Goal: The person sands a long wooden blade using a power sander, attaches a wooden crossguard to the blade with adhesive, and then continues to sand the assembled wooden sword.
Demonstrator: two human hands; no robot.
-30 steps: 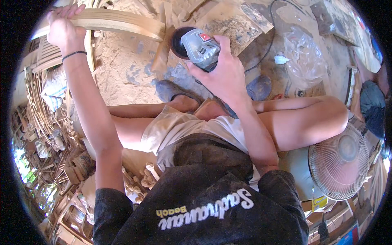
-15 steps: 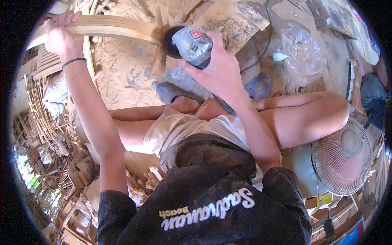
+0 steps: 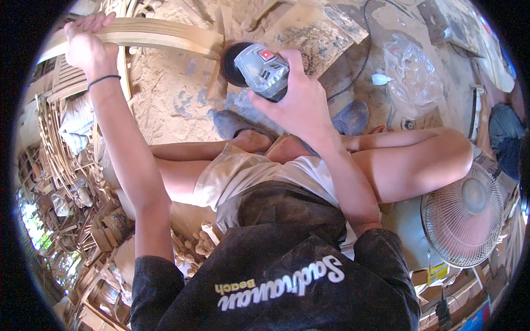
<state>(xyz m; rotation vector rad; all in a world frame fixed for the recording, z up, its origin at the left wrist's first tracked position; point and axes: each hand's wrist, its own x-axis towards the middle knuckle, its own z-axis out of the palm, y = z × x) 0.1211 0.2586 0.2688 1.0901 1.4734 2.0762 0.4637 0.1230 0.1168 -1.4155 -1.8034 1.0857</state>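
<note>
My left hand (image 3: 91,44) is wrapped round a long pale wooden piece (image 3: 165,34) at the upper left. The piece runs right to a crossing wooden part (image 3: 218,74). In my right hand (image 3: 302,102) is a grey angle grinder (image 3: 264,71) with a red patch on its head. Its dark round disc (image 3: 234,63) is at the joint of the wood, touching or very close to it; I cannot tell which. The fingers under the grinder are partly hidden.
Sawdust covers the floor (image 3: 157,110). A black cord (image 3: 361,71) curves right of the grinder, near a clear plastic bag (image 3: 414,77) and a small white bottle (image 3: 381,79). A fan (image 3: 464,215) stands at lower right. Wood scraps (image 3: 61,149) crowd the left. Part of another person (image 3: 505,132) shows far right.
The grinder and my right hand have shifted slightly right and down along the wood joint. My left hand has moved a little right with the wooden piece still in its grip.
</note>
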